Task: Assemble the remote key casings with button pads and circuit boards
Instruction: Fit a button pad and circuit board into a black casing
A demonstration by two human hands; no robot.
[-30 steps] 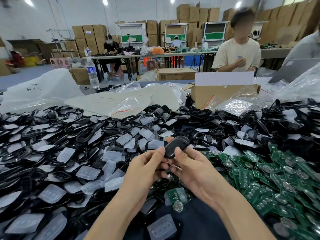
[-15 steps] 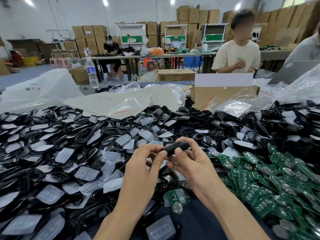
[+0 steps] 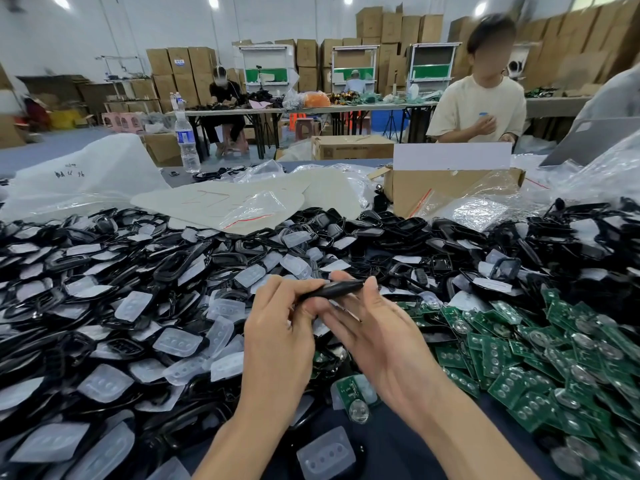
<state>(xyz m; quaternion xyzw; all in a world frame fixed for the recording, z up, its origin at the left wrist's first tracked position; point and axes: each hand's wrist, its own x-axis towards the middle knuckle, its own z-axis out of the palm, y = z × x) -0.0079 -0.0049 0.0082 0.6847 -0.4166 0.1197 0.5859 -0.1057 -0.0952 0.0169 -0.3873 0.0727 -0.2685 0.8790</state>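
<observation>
Key casing: a black key casing [image 3: 330, 289] sits between the two hands, raised above the piles on the worktop [image 3: 391, 445].
Left hand: the left hand [image 3: 282, 327] pinches the casing's left end, thumb and fingers curled closed around it.
Right hand: the right hand [image 3: 377, 337] grips the casing's right end, thumb tip on its upper edge, other fingers bent beneath it.
Long axis: runs roughly left to right across the view, the right end slightly higher; the casing is seen edge-on, so its broad faces point up and down.
Casing pile: black casing shells [image 3: 86, 292] cover the left and far side of the worktop.
Button pads: translucent button pads [image 3: 178, 342] lie scattered among the shells on the left; one more pad [image 3: 325, 453] lies near the front edge, below the wrists.
Circuit boards: green circuit boards [image 3: 540, 358] are heaped to the right of the right hand; a single board [image 3: 353, 389] lies under the hands.
Background: a cardboard box [image 3: 446, 192] stands beyond the piles, a water bottle [image 3: 187, 142] far left of it.
</observation>
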